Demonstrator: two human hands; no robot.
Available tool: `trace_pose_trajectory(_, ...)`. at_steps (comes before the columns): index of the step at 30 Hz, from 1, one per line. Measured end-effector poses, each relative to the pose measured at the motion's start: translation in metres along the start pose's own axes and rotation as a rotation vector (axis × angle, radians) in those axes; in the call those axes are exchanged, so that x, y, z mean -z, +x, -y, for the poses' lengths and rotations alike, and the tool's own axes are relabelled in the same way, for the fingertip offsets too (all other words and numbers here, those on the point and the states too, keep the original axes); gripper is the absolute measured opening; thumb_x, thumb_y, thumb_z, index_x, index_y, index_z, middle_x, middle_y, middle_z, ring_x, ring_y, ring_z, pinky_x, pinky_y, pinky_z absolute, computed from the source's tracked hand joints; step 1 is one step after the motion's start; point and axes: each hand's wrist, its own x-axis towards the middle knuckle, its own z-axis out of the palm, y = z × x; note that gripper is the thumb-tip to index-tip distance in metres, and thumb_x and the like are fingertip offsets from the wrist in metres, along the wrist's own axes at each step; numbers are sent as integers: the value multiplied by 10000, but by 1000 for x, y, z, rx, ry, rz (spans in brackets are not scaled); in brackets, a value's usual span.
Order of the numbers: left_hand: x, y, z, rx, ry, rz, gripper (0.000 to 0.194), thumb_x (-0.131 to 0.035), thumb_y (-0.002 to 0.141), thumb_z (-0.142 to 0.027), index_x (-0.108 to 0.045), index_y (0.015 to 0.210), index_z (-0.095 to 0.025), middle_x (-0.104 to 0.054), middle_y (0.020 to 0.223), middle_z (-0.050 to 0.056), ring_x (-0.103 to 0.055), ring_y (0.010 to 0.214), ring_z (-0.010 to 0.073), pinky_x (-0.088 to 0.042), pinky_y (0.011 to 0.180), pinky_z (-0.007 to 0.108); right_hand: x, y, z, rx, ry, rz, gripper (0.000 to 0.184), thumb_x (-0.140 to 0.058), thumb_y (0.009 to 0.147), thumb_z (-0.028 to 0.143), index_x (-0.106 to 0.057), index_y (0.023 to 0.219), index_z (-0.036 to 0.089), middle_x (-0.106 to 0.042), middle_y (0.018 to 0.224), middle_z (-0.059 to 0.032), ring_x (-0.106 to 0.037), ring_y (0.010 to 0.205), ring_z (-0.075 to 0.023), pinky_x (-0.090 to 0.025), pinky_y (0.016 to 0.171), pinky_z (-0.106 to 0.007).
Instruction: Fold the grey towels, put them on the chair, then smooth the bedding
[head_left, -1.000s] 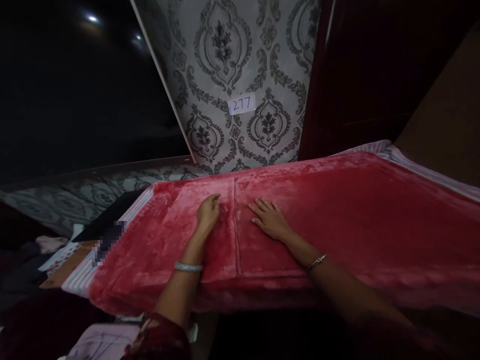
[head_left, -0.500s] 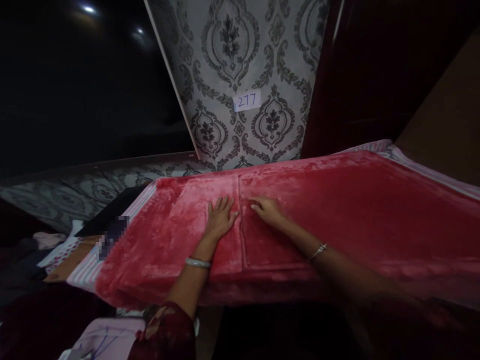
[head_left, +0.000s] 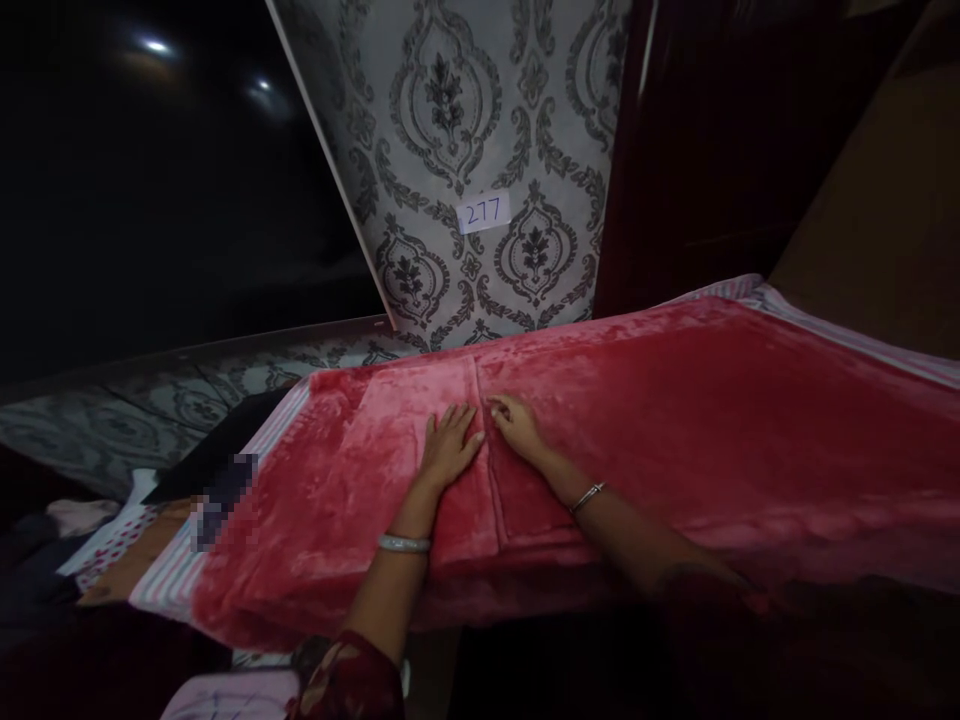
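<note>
A red plush blanket lies spread over a raised surface. On its left part is a folded layer of red plush cloth, its straight edge running from back to front. My left hand rests flat on this layer, fingers spread, just left of the edge. Directly across the edge, my right hand has its fingers curled and its thumb and index finger together at the cloth's edge, in a pinch. The fingertips are small and partly hidden by the hand.
A large dark screen stands behind on the left. A paper marked 277 is on the patterned wall. Striped bedding shows past the blanket's left end, beside piled clothes. A pink padded object is at the lower left.
My right hand has come left to the edge of the folded layer, its fingertips now at it. My left hand stays flat on the cloth. The camera view has shifted slightly.
</note>
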Motion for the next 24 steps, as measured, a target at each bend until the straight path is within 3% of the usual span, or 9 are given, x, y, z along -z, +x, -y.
trace_pose_trajectory(5, -2, -23, -31, 58, 2, 122, 753, -385, 968, -506, -225, 1566, -78, -163, 1642, 183, -108, 1536, 289, -103, 1222, 578, 3, -2, 6, 52, -83, 27, 351, -463, 865, 157, -709, 1113, 194, -717, 1125, -72, -648, 1038, -196, -505, 964, -358)
trace_pose_trajectory(8, -8, -34, -46, 49, 85, 112, 788, -391, 956, -532, -218, 1565, -62, -105, 1643, 209, -53, 1537, 329, -80, 1200, 638, 3, -2, 10, 53, -192, 60, 387, -418, 899, 162, -699, 1162, 188, -707, 1166, -80, -640, 1068, -195, -499, 968, -348)
trace_pose_trajectory(16, -8, -36, -46, 68, 161, 90, 746, -385, 954, -505, -252, 1564, -97, -157, 1646, 191, -98, 1533, 323, -117, 1212, 601, 17, -8, 33, 87, -292, 92, 425, -405, 892, 104, -703, 1180, 197, -708, 1154, -76, -621, 1113, -194, -460, 1023, -348)
trace_pose_trajectory(20, -5, -38, -44, 53, 114, 31, 700, -446, 936, -401, -286, 1555, -118, -186, 1644, 169, -135, 1531, 307, -134, 1213, 591, 39, -35, 39, 137, -511, 250, 475, -501, 904, 175, -592, 1371, 175, -568, 1412, -112, -491, 1323, -228, -356, 1132, -375)
trace_pose_trajectory(24, -4, -37, -40, 12, 90, 3, 604, -423, 933, -286, -384, 1521, -149, -274, 1625, 139, -208, 1519, 272, -169, 1219, 558, 60, -73, 44, 158, -670, 464, 564, -517, 958, 331, -453, 1496, 173, -362, 1579, -120, -262, 1478, -304, -181, 1206, -528)
